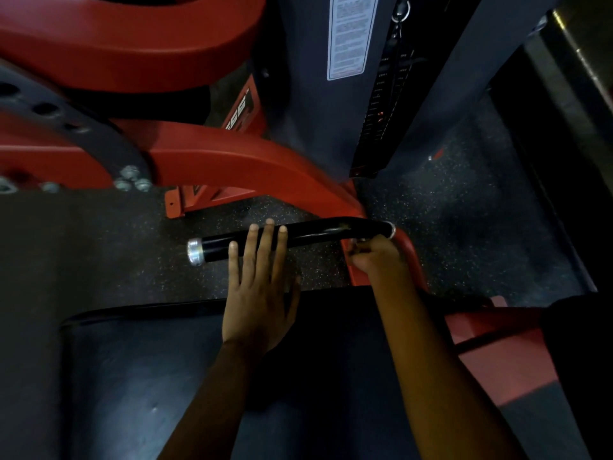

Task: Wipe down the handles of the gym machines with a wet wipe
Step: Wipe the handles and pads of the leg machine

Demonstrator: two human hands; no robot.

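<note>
The left hand (257, 293) is reaching forward with its fingers straight and spread, the fingertips (269, 227) lying across the black handle (298, 236) without curling round it. The right hand (374, 255) is curling closed at the handle's inner end, where the bar meets the red machine arm (252, 167); whether it is pinching a wet wipe cannot be told, since no wipe is plainly showing in the dim light.

The handle is lying directly ahead of both hands, with its long axis running left to right across the view. Its free end is carrying a silver cap (195, 251) at the left, and the bar is bending slightly near the right, where a metal collar (391, 230) is joining it to the frame. The left hand is sitting nearer the capped end, the right hand nearer the joint, so a wiping stroke would probably be travelling along the bar from right to left.

Beyond the handle, the speckled rubber floor (447, 207) is showing, with the grey weight-stack housing (311, 94) and its instruction label (350, 34) rising behind. Below the hands, a dark padded seat (132, 376) is filling the foreground.
</note>
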